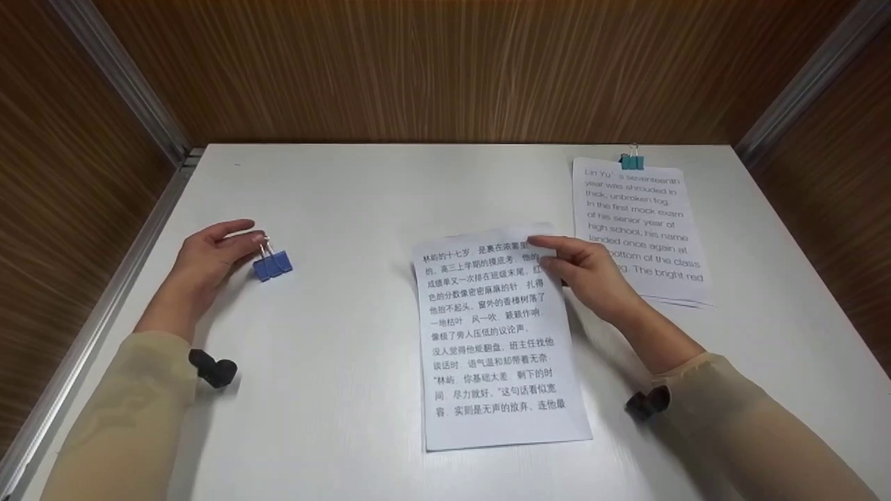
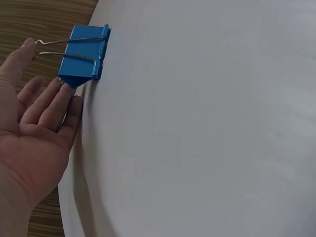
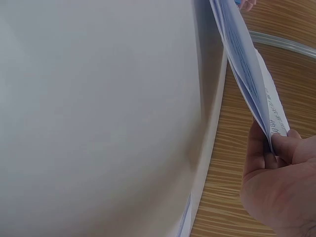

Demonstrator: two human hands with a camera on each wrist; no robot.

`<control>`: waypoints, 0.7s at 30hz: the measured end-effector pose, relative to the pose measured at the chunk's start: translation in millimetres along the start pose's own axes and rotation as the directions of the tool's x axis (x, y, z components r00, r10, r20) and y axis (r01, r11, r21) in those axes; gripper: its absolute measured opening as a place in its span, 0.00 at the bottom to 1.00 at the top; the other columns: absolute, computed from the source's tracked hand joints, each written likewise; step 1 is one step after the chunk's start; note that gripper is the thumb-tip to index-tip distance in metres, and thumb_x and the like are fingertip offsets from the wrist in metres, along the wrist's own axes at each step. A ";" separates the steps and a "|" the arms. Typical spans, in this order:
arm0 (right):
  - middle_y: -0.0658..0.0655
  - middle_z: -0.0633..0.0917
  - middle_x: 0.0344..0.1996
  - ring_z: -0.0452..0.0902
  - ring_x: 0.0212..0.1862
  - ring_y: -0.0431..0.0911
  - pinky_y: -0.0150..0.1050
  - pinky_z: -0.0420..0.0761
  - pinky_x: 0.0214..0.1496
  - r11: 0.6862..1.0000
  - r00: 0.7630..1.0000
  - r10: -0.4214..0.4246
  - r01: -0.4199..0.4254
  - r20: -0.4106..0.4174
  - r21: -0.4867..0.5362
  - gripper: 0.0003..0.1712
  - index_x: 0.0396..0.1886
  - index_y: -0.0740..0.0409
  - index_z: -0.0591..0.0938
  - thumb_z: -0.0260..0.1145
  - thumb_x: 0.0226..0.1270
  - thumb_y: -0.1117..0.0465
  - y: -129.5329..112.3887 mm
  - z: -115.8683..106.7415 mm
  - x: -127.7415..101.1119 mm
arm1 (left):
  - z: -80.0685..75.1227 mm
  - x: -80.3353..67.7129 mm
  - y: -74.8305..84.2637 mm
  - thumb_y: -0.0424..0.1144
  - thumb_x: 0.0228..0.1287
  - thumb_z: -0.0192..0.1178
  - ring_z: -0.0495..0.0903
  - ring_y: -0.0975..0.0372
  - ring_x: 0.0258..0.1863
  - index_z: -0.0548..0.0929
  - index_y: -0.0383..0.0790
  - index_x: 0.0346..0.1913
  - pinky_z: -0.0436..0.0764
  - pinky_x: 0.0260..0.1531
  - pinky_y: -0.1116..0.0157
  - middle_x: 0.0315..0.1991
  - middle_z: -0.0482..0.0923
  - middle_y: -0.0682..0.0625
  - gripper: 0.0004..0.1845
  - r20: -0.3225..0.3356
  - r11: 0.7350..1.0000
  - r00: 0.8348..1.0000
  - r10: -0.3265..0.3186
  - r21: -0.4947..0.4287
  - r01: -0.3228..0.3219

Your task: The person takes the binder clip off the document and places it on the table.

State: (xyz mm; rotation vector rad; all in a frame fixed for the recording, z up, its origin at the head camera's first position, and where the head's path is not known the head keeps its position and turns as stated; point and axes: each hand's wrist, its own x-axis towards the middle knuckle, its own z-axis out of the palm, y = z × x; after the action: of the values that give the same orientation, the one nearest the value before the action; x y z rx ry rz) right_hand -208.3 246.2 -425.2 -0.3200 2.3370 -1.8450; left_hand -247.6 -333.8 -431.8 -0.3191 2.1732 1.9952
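The left hand (image 1: pixel 209 261) pinches a blue binder clip (image 1: pixel 273 267) at its wire handle; the right hand (image 1: pixel 592 278) grips a sheaf of printed pages (image 1: pixel 494 348), mostly between the hands, by its side edge. I'd worry that the pages, pinched at just 1 spot, might splay, or the clip slip from a light hold. Below both hands is a white table (image 1: pixel 334 396); beyond them, a wood-grain wall (image 1: pixel 445 69).
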 end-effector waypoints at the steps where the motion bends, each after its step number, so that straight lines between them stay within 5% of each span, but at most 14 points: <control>1: 0.61 0.88 0.57 0.89 0.52 0.50 0.40 0.88 0.51 1.000 1.000 0.001 -0.001 0.001 0.001 0.24 0.70 0.53 0.84 0.63 0.78 0.70 0.1 0.2 0.0 | 0.3 0.2 0.0 0.45 0.69 0.73 0.82 0.64 0.62 0.69 0.37 0.79 0.73 0.71 0.64 0.65 0.82 0.48 0.40 -0.001 1.000 1.000 -0.001 0.005 0.001; 21: 0.62 0.89 0.52 0.89 0.48 0.49 0.38 0.88 0.47 0.999 1.000 0.011 -0.011 -0.011 -0.031 0.24 0.70 0.53 0.83 0.64 0.79 0.69 -0.3 0.5 0.4 | -3.0 -6.6 8.3 0.50 0.69 0.73 0.82 0.69 0.61 0.71 0.40 0.78 0.74 0.68 0.66 0.66 0.83 0.49 0.39 -0.039 0.991 0.999 0.020 0.130 -0.015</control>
State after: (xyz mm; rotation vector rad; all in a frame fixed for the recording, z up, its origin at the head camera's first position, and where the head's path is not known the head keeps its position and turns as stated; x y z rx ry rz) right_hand -208.5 245.6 -425.0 -0.3010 2.3718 -1.8125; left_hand -243.5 -335.9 -421.8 -0.3254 2.3250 1.8608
